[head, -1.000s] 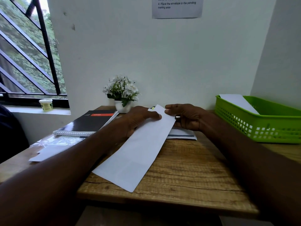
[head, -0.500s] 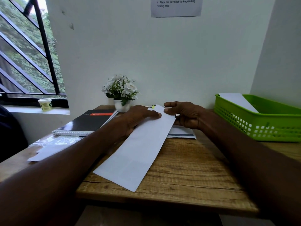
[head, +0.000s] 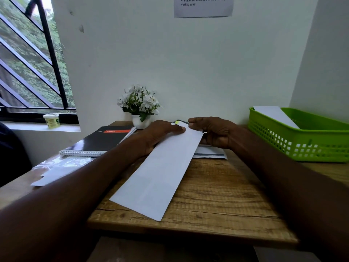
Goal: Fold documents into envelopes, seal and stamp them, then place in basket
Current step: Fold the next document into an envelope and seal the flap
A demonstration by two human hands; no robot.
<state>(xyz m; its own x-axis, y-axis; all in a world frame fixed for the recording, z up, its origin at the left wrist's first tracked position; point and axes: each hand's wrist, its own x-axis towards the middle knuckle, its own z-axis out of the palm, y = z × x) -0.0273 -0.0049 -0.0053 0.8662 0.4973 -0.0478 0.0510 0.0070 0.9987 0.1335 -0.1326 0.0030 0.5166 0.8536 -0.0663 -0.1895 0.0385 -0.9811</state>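
Envelope [head: 160, 174] lies long on the desk [head: 217, 201]. Left hand [head: 160, 135] presses its far end with straight fingers; right hand [head: 215, 131] pinches the far corner, maybe placing a stamp. One envelope is in the green basket [head: 302, 140] at right; this one still must go there.

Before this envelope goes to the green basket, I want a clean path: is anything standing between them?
Nothing visible does. The envelope lies on the table, both hands at its far end; the right hand and forearm lie toward the basket.
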